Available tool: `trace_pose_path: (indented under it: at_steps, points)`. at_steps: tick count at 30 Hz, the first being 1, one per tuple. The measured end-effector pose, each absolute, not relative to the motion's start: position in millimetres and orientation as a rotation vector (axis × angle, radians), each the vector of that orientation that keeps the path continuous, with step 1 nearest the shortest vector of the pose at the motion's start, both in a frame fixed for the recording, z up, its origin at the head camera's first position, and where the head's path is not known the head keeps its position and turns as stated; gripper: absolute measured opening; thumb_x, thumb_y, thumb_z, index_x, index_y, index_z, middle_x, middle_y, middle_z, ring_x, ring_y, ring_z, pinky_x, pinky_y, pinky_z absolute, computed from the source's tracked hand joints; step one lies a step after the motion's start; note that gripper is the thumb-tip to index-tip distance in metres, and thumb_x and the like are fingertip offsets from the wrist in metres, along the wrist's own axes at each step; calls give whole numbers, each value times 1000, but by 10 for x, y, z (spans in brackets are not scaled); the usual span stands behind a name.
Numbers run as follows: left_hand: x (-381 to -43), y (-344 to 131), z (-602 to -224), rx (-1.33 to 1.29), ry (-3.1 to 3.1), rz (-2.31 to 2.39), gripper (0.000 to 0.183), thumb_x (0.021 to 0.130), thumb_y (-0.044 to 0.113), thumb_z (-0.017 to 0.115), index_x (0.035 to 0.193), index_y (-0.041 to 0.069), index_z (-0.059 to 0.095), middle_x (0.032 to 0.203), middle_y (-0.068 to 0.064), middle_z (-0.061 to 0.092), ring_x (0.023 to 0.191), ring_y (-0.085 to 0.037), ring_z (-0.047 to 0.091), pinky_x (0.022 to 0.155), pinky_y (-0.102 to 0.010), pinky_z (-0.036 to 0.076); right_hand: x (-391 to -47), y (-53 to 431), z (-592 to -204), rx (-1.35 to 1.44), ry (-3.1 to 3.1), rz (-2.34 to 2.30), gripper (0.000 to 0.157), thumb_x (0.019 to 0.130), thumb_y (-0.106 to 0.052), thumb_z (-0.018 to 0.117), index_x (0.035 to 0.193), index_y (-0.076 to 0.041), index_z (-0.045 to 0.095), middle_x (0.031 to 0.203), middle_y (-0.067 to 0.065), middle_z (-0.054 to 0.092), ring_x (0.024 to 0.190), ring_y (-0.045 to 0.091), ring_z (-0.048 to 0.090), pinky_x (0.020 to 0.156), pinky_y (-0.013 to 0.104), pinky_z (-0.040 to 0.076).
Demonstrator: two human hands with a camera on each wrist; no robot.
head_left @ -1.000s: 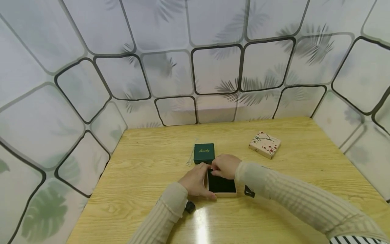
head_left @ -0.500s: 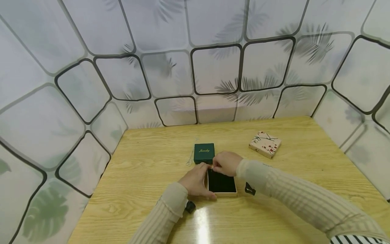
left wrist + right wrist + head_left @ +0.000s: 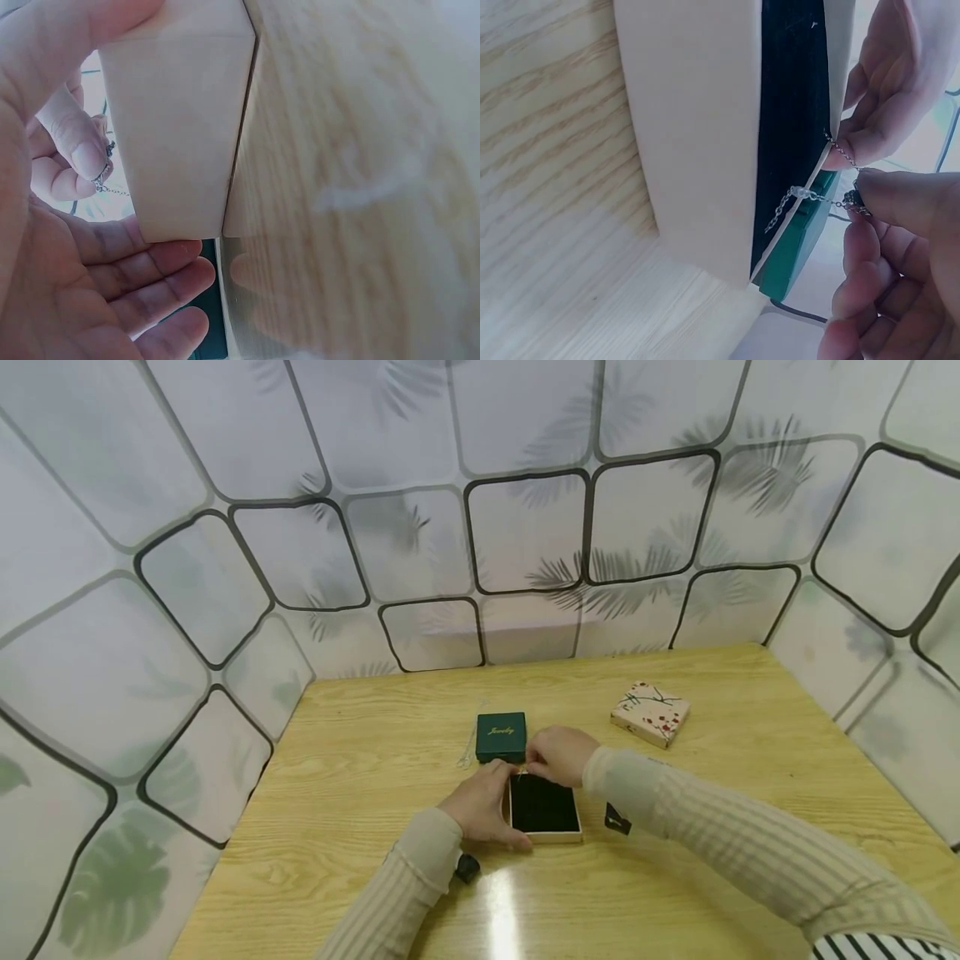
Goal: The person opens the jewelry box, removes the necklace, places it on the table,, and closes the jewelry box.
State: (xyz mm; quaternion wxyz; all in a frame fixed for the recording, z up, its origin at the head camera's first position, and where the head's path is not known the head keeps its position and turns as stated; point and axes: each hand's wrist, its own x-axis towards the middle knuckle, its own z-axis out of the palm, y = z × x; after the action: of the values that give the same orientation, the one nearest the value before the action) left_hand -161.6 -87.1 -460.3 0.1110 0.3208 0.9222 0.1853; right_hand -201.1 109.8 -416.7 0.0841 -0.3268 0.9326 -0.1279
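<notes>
A small open cream box point(image 3: 557, 838) with a black inner pad point(image 3: 542, 804) sits on the table. My left hand point(image 3: 483, 804) grips it from the left, thumb at the near side and fingers at the far side, as the left wrist view also shows. Over the far edge, my right hand point(image 3: 561, 755) pinches a thin silver chain point(image 3: 840, 151) between thumb and fingers. Two strands run from that pinch down to the pad in the right wrist view, one carrying a small clear bead point(image 3: 801, 193). Part of the chain is hidden in the fingers.
Just behind the cream box stands a dark green box point(image 3: 501, 737) marked "Jewelry". Another thin silver chain point(image 3: 467, 752) lies along its left side. Farther right is a cream box piece point(image 3: 651, 714) with a red flower print. A patterned curtain point(image 3: 420, 543) surrounds the wooden table point(image 3: 360, 827).
My right hand has risen slightly and shifted toward the box's far edge, uncovering more of the black pad. My left hand keeps its hold on the cream box.
</notes>
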Motion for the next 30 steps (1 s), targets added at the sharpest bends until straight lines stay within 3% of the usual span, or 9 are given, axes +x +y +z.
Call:
trace_pose_path:
  at_steps: [17, 30]
  points:
    - [-1610, -867, -4581, 934, 2706, 540, 110, 63, 64, 80, 143, 3, 37, 134, -7, 45, 119, -18, 46, 100, -30, 42, -2019, 1167, -4147, -910, 2808, -446, 21, 93, -20, 66, 72, -20, 63, 61, -11, 54, 53, 5, 51, 56, 26, 45]
    - [-1624, -867, -4592, 930, 2705, 527, 111, 62, 65, 80, 143, 3, 37, 134, -7, 44, 121, -19, 46, 100, -32, 42, -2028, 1223, -4110, -919, 2873, -430, 15, 91, -20, 68, 76, -16, 67, 66, -8, 57, 56, 7, 50, 54, 27, 46]
